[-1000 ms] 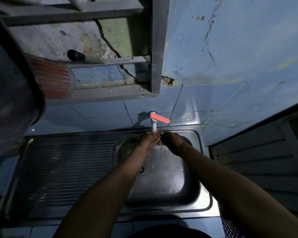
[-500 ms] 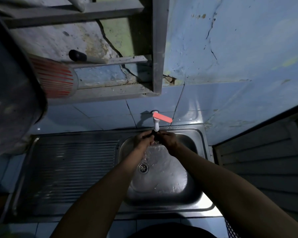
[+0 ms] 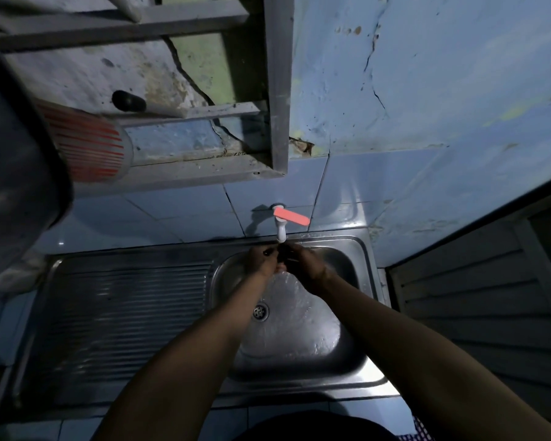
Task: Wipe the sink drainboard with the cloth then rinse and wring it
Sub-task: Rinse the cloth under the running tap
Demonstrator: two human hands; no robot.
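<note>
Both arms are bare all the way from the bottom edge up to the wrists, no sleeves on them anywhere. The left hand (image 3: pixel 263 261) and right hand (image 3: pixel 306 265) are bare too, and it's too dark and blurry to tell anything about the nails. A rounded patch of dark clothing (image 3: pixel 312 426) shows at the bottom, and a bit of blue-and-white checked fabric (image 3: pixel 419 429) peeks out at the lower right.
</note>
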